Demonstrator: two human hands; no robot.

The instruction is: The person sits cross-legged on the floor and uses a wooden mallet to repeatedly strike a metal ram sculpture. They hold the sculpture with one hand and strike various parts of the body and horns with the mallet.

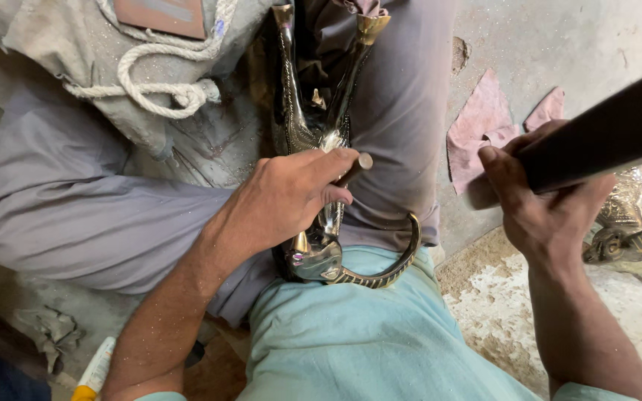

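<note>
A brass animal figure (pixel 321 186), long-necked and with a curved ribbed horn (pixel 391 271) at its head, is held lying along the lap between the grey trouser legs (pixel 76 200), its head end resting against the pale green shirt (pixel 351 334). The left hand (pixel 291 197) is closed around a short punch-like tool (pixel 356 167) whose blunt end stands out beyond the thumb; the fist lies across the middle of the figure, and the tool's working tip is hidden under the fingers, so whether it touches the metal cannot be told. The right hand (pixel 544 200) is clamped on a thick dark wooden bar (pixel 603 134), which is raised off to the right, well apart from the figure and the tool. The figure's neck and body are already seen to carry fine patterning and the horn is ribbed, so much of the surface work is judged to be done; since tool and bar are both in hand, more chasing on the middle section appears to be left, though how much cannot be read from the covered area. A second brass piece with a similar ribbed horn (pixel 637 219) lies on the floor to the right, just beside a pink rag (pixel 484 126). A thick white rope (pixel 157 85) rests on a dusty cloth near the left knee.
</note>
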